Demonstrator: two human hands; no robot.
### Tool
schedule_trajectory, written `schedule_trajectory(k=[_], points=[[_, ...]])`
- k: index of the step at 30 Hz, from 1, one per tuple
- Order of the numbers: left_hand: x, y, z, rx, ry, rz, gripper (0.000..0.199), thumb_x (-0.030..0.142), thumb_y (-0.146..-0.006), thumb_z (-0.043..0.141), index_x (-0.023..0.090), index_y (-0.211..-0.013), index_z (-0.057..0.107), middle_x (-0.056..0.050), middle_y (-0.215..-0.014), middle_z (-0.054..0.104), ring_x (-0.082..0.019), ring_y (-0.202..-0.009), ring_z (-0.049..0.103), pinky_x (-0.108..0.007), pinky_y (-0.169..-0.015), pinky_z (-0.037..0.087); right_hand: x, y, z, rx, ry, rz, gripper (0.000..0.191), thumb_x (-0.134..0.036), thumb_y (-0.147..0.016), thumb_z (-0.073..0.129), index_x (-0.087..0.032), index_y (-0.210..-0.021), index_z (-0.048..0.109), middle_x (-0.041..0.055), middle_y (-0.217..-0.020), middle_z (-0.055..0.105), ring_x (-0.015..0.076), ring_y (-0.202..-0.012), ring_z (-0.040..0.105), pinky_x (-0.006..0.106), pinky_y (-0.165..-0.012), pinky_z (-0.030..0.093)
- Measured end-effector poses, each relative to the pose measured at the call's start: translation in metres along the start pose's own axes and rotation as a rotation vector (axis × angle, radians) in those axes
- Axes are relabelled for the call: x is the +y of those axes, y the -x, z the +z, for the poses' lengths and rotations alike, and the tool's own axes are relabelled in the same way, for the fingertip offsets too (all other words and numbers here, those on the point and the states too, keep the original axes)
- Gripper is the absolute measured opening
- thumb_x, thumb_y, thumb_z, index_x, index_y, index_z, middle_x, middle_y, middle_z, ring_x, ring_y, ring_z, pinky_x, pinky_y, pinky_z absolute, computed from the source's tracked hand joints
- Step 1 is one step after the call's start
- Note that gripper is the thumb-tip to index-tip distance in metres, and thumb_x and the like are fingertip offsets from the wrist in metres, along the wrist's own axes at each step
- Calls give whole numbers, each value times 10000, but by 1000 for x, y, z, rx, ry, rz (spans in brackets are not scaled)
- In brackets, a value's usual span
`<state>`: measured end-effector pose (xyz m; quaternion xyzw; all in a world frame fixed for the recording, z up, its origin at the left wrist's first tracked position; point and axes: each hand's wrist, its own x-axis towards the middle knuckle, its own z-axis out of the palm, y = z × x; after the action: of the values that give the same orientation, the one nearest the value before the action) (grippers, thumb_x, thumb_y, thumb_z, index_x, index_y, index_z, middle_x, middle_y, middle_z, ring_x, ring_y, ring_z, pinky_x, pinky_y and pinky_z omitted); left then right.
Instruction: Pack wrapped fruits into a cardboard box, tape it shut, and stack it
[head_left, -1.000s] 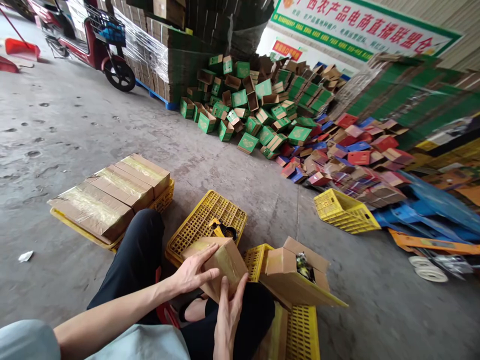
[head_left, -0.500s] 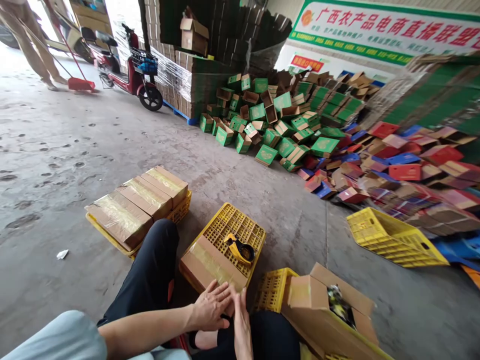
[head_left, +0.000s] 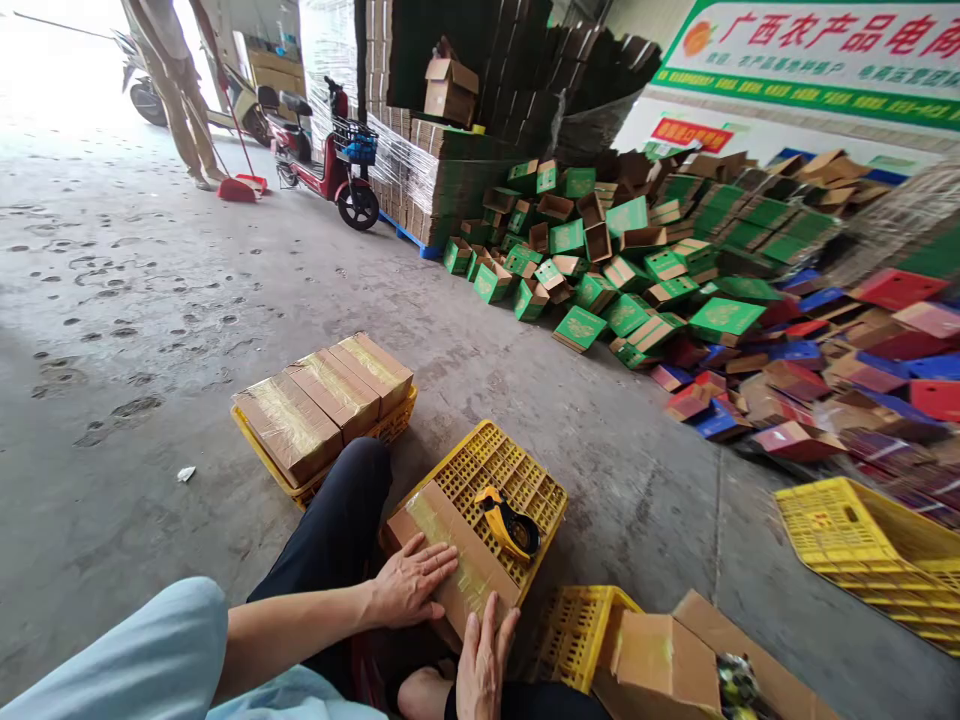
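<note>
A cardboard box point(head_left: 455, 548) with clear tape along its top lies on an upturned yellow crate point(head_left: 502, 455) in front of me. My left hand point(head_left: 414, 583) rests flat on the near left part of the box, fingers stretched out. At the box's near right end is my right hand point(head_left: 484, 655), its fingers extended and touching the cardboard. Neither hand grips anything. Beyond the box, a yellow and black tape dispenser point(head_left: 508, 522) lies on the crate's lattice.
Three taped boxes point(head_left: 322, 405) sit on a yellow crate to the left. An open carton point(head_left: 660, 660) stands at my right beside another yellow crate point(head_left: 577, 630). Green boxes point(head_left: 581, 327) are heaped ahead. A red scooter point(head_left: 330, 160) and a person with a red dustpan point(head_left: 238, 188) are farther back.
My hands, close together over the near edge of the box, have moved apart; the left now lies flat on top. The view has turned left. The tape dispenser stays on the crate.
</note>
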<state>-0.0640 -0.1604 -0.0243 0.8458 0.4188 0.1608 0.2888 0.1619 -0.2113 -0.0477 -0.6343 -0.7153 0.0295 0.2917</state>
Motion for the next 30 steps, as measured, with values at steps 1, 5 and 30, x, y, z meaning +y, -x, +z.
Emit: schedule_trajectory(k=[1,5,30], points=[[-5,2,-5,23,-13,-33,805,620,-1013,494,259,-1674,211,-102,-1706,281,-294,-1575,292,-549,-1303,127,-2,0,0,11,-9,14,781,-712,-994,253,-246,-1589,448,151,-1625,420,459,-1496,390,646,-1096,456],[-25,4,-21,114,-77,-163,715,578,-1044,453,275,-1662,259,-94,-1695,314,-278,-1569,310,-534,-1307,103,-4,1,4,30,-19,36,785,-668,-1012,220,-194,-1607,414,214,-1591,440,478,-1466,428,647,-1038,499],[-51,-19,-28,230,-111,-275,858,639,-990,478,57,-1604,337,-218,-1702,231,-367,-1583,239,-484,-1275,261,54,-4,44,44,30,-121,664,-366,-1027,156,-181,-1129,786,216,-1431,583,425,-1513,369,603,-1166,403]])
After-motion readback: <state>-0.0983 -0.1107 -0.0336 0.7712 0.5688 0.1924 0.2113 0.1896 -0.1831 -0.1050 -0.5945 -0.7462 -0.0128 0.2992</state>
